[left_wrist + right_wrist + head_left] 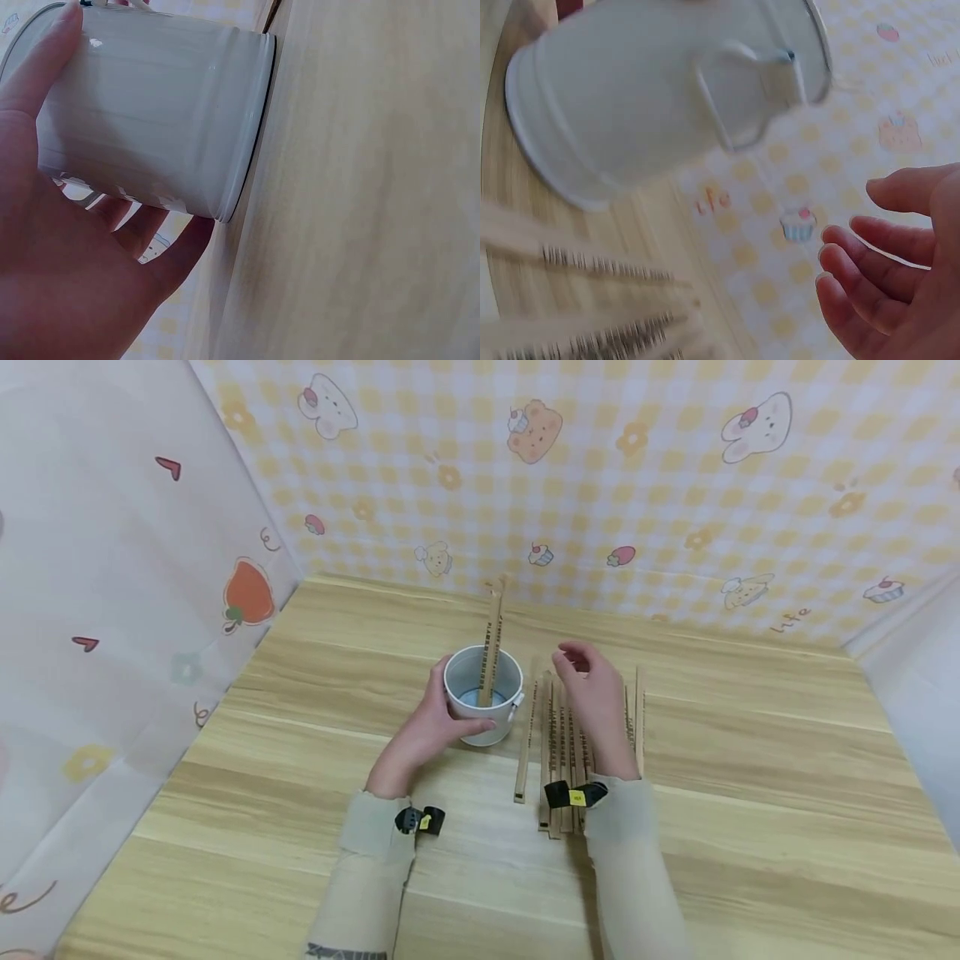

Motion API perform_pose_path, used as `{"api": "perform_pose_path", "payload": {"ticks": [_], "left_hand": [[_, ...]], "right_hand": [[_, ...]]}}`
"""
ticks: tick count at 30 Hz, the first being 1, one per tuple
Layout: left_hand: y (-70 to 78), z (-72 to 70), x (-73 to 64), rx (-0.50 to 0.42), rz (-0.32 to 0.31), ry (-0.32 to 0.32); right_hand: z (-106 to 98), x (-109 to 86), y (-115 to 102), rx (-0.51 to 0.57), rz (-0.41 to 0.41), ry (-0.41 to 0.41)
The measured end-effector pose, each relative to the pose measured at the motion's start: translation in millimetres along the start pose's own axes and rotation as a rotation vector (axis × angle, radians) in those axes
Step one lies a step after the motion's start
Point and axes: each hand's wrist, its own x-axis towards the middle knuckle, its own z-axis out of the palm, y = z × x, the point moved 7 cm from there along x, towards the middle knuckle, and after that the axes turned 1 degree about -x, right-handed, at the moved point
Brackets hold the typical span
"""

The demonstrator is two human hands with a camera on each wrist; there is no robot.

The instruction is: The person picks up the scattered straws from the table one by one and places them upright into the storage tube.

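Note:
My left hand (pixel 438 722) grips a small white metal bucket (pixel 487 737), its thumb across the front and its fingers round the far left side. Standing in the bucket and leaning on its rim are slim brown paper-wrapped sticks (pixel 491 639) with dark printed lettering, probably wrapped straws. In the left wrist view the bucket (pixel 142 105) sits upright on the wooden table. My right hand (pixel 592 693) hovers above a row of the same wrapped sticks (pixel 557 802). The right wrist view shows this hand (pixel 892 277) with loosely bent fingers and nothing between them.
One wrapped stick (pixel 523 760) lies apart between the bucket and the row. Others (pixel 639 710) show right of my right wrist. The bucket's wire handle (pixel 735 97) hangs on its right side. A checked cloth (pixel 675 510) backs the wooden table (pixel 750 760).

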Motion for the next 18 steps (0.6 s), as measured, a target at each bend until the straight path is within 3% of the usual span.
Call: {"api": "perform_pose_path", "payload": {"ticks": [6,14,18], "left_hand": [[4.3,0.5,-1.4,0.012,-0.012,-0.003],[-19.2,2.1,6.7,0.018,0.0,0.001],[-23.8,0.0,8.2,0.032,-0.003,0.017]], "right_hand": [[-24.6,-3.2,22.7,-0.031,0.053,0.049],[-51.4,-7.0,51.4,-0.084,0.108,0.111],[-61.3,-7.6,62.3,-0.102,0.142,0.116]]}}
